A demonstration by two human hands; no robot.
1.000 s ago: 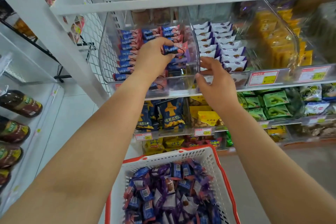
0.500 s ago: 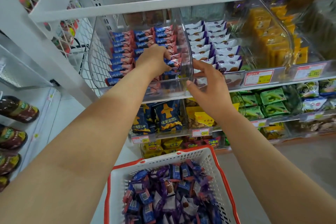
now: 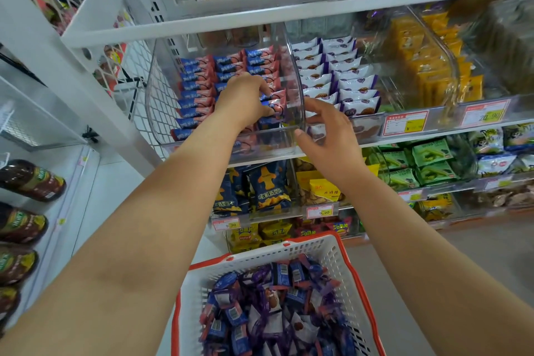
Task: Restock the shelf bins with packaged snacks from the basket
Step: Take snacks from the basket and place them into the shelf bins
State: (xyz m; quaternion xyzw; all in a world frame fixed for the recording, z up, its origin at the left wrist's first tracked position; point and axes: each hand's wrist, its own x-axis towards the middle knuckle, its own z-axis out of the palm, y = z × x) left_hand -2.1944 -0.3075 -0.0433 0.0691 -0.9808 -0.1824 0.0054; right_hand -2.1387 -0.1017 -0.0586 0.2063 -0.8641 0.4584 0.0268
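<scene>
Bin (image 3: 231,141) w/ blue-pink packs (image 3: 199,89), basket (image 3: 344,263) full

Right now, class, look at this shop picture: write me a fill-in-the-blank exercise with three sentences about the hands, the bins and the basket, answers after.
1. The left hand reaches into the clear bin holding the pink and ____ packets.
2. The right hand rests at that bin's front ____ corner.
3. The white basket of snacks has a ____ rim.

Answers: blue; right; red
</scene>
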